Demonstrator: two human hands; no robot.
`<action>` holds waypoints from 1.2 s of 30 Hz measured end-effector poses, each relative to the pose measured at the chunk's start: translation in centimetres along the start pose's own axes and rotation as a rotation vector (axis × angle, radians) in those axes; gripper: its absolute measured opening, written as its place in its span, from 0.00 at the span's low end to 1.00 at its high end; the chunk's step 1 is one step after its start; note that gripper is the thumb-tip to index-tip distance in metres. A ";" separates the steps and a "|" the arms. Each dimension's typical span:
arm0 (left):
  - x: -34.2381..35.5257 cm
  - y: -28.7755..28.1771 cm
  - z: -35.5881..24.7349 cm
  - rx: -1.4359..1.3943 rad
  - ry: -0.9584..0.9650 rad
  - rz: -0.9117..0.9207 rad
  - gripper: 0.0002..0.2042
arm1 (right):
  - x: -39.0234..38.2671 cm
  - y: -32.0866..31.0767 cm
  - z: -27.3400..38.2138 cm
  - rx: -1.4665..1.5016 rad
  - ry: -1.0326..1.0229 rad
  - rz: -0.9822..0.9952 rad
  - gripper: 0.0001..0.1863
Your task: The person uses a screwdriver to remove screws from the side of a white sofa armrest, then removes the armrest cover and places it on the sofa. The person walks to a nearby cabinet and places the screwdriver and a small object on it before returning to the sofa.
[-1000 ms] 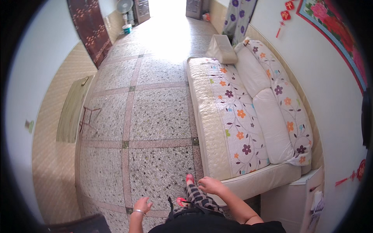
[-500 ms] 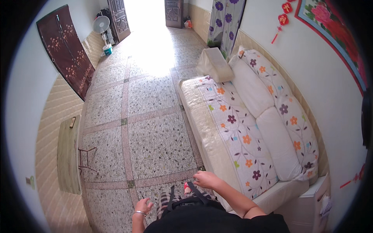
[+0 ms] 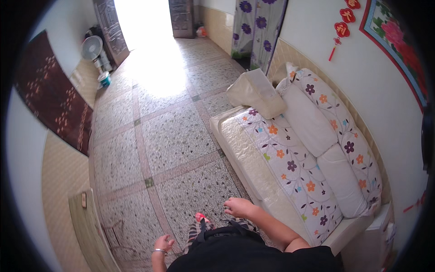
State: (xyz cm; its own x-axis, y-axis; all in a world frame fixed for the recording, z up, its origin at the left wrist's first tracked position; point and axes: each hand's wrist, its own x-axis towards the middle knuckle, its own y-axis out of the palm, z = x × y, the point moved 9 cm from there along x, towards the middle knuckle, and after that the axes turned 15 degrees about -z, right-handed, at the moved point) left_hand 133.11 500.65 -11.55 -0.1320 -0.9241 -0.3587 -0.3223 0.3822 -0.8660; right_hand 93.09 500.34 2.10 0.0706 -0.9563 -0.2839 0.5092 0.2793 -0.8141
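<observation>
Low in the view, my left hand (image 3: 164, 243) hangs beside my legs with a silver bangle at the wrist. Its fingers are loosely bent and apart, and I see nothing in it. My right hand (image 3: 238, 207) is out in front of my waist, over the speckled floor. The fingers curl loosely, with nothing visible between them. Neither hand touches anything. Closest to the right hand is the cream sofa (image 3: 260, 192), draped with a white floral cover (image 3: 297, 158). A foot in a red shoe (image 3: 200, 217) shows between the hands.
A wooden-topped folding table (image 3: 88, 231) stands at the lower left, a small box (image 3: 84, 200) on it. White cushions (image 3: 312, 120) line the sofa; a boxy cream bolster (image 3: 258, 93) sits at its far end. Ahead are a fan (image 3: 92, 49), a teal bucket (image 3: 104, 79) and an open, bright doorway.
My view has moved forward and turned slightly. The table has slid lower in the picture, and the sofa has shifted down and right. Both hands keep nearly the same pose.
</observation>
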 end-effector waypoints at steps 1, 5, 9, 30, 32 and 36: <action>3.5 -3.3 -0.9 -0.007 0.015 -0.018 0.23 | 1.7 -0.9 0.5 0.034 0.020 -0.013 0.15; 18.1 -12.2 -4.6 0.142 0.151 -0.039 0.21 | 9.1 -3.8 0.0 0.160 0.093 -0.133 0.17; 31.4 -17.8 -13.1 0.173 0.423 -0.213 0.20 | 15.8 -4.6 -4.4 0.118 0.244 -0.064 0.19; 78.0 -23.4 -29.2 0.139 0.333 0.130 0.23 | 58.9 -29.0 -19.9 0.236 0.395 -0.407 0.18; 83.9 -25.2 -31.6 0.208 0.404 0.159 0.23 | 61.9 -30.3 -21.9 0.258 0.494 -0.438 0.19; 95.7 -29.4 -38.5 0.315 0.604 0.208 0.22 | 66.1 -29.9 -26.9 0.383 0.707 -0.627 0.21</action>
State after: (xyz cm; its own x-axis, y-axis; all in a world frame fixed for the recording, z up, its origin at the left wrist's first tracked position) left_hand 93.85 400.91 -7.00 -0.6874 -0.6361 -0.3506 0.0405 0.4484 -0.8929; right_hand 59.41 431.10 -5.92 -0.7631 -0.6154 -0.1972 0.5291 -0.4198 -0.7375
